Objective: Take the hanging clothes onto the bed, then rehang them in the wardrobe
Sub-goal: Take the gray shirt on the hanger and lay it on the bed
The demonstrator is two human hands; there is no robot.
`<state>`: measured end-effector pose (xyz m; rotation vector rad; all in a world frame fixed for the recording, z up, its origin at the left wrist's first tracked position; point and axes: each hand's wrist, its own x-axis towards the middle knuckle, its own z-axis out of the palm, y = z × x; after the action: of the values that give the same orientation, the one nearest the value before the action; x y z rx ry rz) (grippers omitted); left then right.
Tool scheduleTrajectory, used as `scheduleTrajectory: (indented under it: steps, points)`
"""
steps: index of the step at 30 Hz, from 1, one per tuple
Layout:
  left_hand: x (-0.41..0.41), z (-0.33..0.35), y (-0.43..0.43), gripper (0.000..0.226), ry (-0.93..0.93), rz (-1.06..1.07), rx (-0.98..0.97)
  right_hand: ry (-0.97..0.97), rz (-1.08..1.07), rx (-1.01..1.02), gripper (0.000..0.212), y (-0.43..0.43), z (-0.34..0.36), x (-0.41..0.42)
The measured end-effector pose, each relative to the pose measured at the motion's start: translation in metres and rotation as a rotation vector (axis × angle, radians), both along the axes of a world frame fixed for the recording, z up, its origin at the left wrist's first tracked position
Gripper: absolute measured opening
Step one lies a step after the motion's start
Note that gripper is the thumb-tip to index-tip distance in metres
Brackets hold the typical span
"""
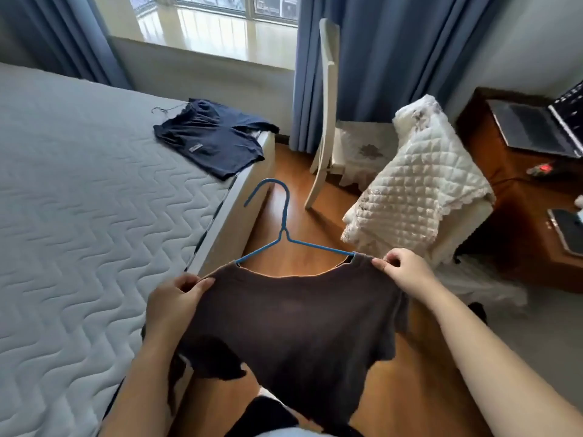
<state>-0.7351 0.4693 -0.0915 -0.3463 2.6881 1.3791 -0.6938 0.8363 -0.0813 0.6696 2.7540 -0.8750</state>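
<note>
Brown shirt: a dark brown short-sleeved fabric shirt [299,326] is held up in front of the person, above the floor and just beside the bed's edge; its neckline faces away and its hem hangs down toward the person.
Blue hanger: a thin blue wire hanger [285,216] sits inside the shirt's neck, its two arms running under the shoulders and its hook sticking out beyond the collar, pointing away.
Left hand: the left hand [172,307] pinches the shirt's left shoulder, thumb on top and fingers curled under the cloth.
Right hand: the right hand [407,272] pinches the right shoulder beside the collar, fingertips closed on the fabric.
Navy shirt: a navy blue shirt [211,140] lies crumpled near the bed's far corner, one edge draped over the side, with a thin grey wire hook [167,108] poking out of its top.
Bed: a pale grey mattress with wavy quilting [79,184] fills the left side.
Floor: orange-brown wooden boards [318,241] run between bed and furniture.
Chair: a white wooden chair [326,105] stands near the curtains, a cream quilted lace-edged cover [416,184] draped just beside it.
Desk: a dark wooden desk [511,190] at right carries an open grey laptop [536,127].
Window side: blue curtains [394,58] hang either side of a bright window [220,7].
</note>
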Motion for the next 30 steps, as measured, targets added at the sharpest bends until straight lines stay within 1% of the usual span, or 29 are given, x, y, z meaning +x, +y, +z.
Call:
scheduleTrajectory:
  steps: [4, 7, 9, 12, 19, 21, 24, 26, 30]
  points:
    - [-0.047, -0.002, -0.007, 0.013, -0.016, 0.099, -0.034, -0.020, 0.091, -0.034, 0.024, -0.007, -0.015, -0.079]
    - [-0.077, -0.011, -0.005, 0.012, -0.072, 0.164, -0.030, -0.049, 0.189, -0.059, 0.023, -0.005, -0.025, -0.138]
    - [-0.099, -0.015, 0.001, 0.011, -0.106, 0.239, -0.025, -0.059, 0.264, -0.072, 0.024, -0.001, -0.030, -0.184]
    - [-0.134, -0.018, 0.014, 0.014, -0.110, 0.334, -0.037, -0.053, 0.364, -0.056, 0.023, 0.005, -0.035, -0.263]
    - [-0.189, -0.004, 0.056, 0.018, -0.084, 0.647, -0.105, -0.042, 0.687, -0.054, 0.026, -0.001, -0.010, -0.434]
    - [-0.200, 0.003, 0.066, 0.018, -0.074, 0.735, -0.094, -0.053, 0.765, -0.075, 0.027, -0.014, -0.004, -0.475]
    - [-0.214, 0.012, 0.072, 0.017, -0.073, 0.851, -0.129, -0.052, 0.865, -0.127, 0.026, -0.047, -0.005, -0.522]
    - [-0.220, 0.014, 0.065, 0.014, -0.064, 0.929, -0.143, -0.052, 0.921, -0.163, 0.025, -0.075, -0.012, -0.543]
    - [-0.233, 0.005, 0.037, 0.019, -0.087, 1.063, -0.152, -0.090, 1.020, -0.160, 0.028, -0.128, -0.028, -0.580]
